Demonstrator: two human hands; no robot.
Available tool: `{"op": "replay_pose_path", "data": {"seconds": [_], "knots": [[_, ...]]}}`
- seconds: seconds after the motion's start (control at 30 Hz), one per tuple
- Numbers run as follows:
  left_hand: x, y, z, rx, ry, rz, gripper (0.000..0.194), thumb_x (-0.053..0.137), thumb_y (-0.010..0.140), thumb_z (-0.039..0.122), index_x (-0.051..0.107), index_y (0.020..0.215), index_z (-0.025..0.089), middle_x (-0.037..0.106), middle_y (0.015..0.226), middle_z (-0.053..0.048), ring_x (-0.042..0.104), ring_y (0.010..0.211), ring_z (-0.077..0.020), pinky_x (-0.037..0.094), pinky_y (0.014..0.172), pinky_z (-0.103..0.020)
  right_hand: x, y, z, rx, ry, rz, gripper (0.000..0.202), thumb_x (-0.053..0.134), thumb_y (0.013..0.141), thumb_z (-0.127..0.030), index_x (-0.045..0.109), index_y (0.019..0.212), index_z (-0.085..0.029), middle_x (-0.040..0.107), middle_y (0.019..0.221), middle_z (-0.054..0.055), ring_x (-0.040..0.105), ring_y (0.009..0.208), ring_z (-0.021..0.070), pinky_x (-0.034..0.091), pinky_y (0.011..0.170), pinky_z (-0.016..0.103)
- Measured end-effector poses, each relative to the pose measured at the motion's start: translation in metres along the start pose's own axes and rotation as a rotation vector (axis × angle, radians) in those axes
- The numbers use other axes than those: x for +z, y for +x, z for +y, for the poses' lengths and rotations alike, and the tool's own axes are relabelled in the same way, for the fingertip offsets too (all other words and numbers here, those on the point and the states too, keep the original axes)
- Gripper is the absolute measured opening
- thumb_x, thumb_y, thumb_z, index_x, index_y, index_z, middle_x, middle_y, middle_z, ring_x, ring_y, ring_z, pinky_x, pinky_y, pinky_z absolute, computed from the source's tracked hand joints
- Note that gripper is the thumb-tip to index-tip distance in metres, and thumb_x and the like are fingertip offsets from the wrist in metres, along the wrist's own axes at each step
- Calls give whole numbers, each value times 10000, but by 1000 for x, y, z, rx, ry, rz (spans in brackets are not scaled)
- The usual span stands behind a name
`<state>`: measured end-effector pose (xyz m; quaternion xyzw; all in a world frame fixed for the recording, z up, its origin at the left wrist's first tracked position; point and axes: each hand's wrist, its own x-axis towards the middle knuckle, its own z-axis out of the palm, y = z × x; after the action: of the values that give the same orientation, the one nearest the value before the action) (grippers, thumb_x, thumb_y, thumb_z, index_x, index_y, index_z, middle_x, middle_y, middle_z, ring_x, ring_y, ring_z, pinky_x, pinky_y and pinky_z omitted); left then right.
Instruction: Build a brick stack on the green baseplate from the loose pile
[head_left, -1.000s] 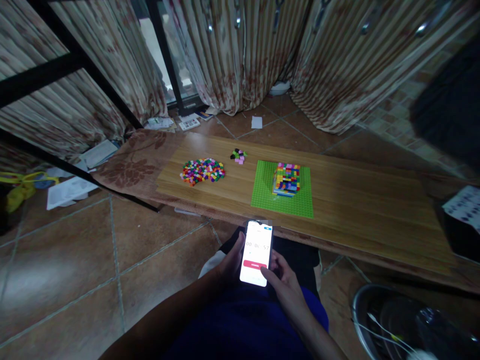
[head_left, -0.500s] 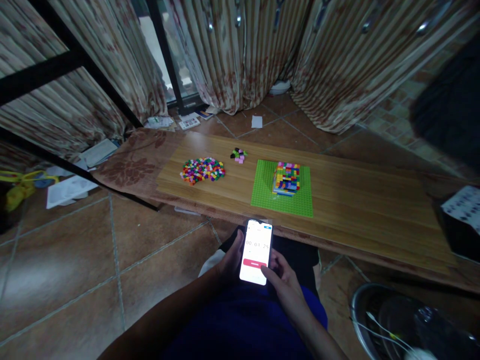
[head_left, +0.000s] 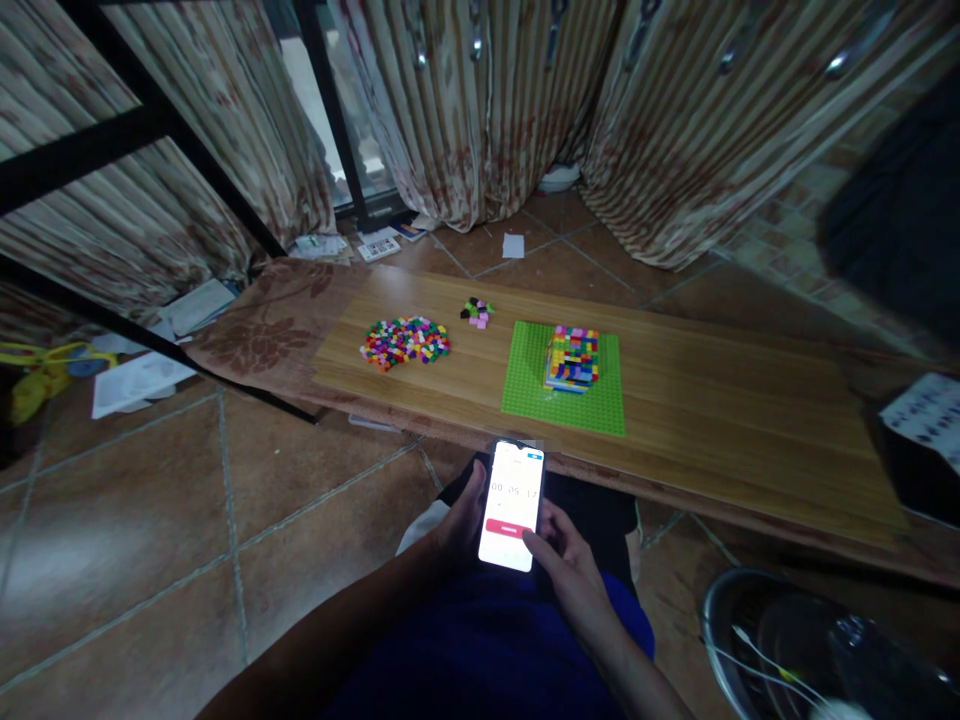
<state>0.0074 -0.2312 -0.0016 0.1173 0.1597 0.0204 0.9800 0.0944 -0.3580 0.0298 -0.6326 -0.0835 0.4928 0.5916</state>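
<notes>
A lit smartphone is held upright over my lap, its white screen showing large digits and a red button. My left hand grips its left edge. From the other side my right hand wraps round it, with the thumb at the red button. Beyond the phone, a green baseplate lies on a wooden board and carries a block-shaped stack of multicoloured bricks. To the left is a pile of loose coloured bricks, and a small group of black, green and pink bricks sits between.
The board rests on a cloth-covered bench. A metal basin with cables stands at lower right. Papers lie on the tiled floor at left, and curtains hang behind. A dark box with a patterned top is at the right.
The digits on the phone screen have changed. Both hands keep the same hold on the phone, and the bricks have not moved.
</notes>
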Motion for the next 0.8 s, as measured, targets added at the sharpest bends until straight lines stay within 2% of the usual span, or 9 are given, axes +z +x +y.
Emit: {"op": "replay_pose_path", "data": {"seconds": [0.13, 0.23, 0.33, 0.47, 0.57, 0.67, 0.8], "knots": [[-4, 0, 0, 24, 6, 66, 818, 273, 859, 716, 534, 1271, 58, 685, 1073, -196, 673, 949, -278, 480, 884, -397, 1, 2, -5, -2, 26, 30, 600, 701, 731, -499, 564, 1240, -211, 680, 1027, 57, 628, 925, 219, 485, 850, 360], [-6, 0, 0, 52, 12, 111, 759, 304, 879, 678, 537, 1279, 77, 689, 1077, -182, 675, 951, -266, 490, 873, -378, -1, 8, -8, -52, 27, 83, 569, 681, 732, -545, 608, 1189, -214, 698, 1005, 59, 631, 898, 211, 476, 859, 360], [-7, 1, 1, 7, 16, 66, 804, 309, 846, 721, 549, 1269, 80, 696, 1051, -193, 687, 903, -289, 510, 818, -401, -4, 16, -15, -61, 36, 114, 584, 652, 737, -587, 619, 1185, -214, 695, 838, 28, 601, 731, 173, 480, 711, 310], [-3, -1, 3, -21, 21, 27, 879, 270, 820, 761, 555, 1257, 54, 701, 1016, -208, 689, 895, -298, 510, 800, -398, -2, 26, -27, -38, 115, 61, 571, 597, 766, -622, 614, 1168, -217, 583, 632, -21, 483, 550, 129, 381, 476, 236], [1, -2, 3, -39, 44, 17, 876, 234, 841, 742, 538, 1282, 48, 698, 1035, -209, 689, 904, -285, 502, 817, -383, 3, 33, -31, 67, 237, -5, 500, 595, 762, -640, 641, 985, -196, 473, 561, -52, 371, 465, 83, 278, 392, 192], [2, 0, 3, -53, 61, 20, 866, 242, 850, 729, 563, 1252, 32, 706, 1002, -208, 695, 864, -273, 503, 813, -369, 6, 38, -27, 194, 328, 9, 480, 613, 746, -652, 605, 798, -175, 413, 520, -70, 296, 422, 46, 198, 369, 162], [4, 5, 2, -87, 31, 3, 883, 233, 844, 740, 592, 1214, 23, 701, 1005, -211, 688, 866, -268, 494, 844, -374, 2, 41, -24, 284, 415, -26, 498, 590, 755, -674, 554, 714, -179, 386, 471, -79, 291, 385, 35, 191, 367, 151]]}}
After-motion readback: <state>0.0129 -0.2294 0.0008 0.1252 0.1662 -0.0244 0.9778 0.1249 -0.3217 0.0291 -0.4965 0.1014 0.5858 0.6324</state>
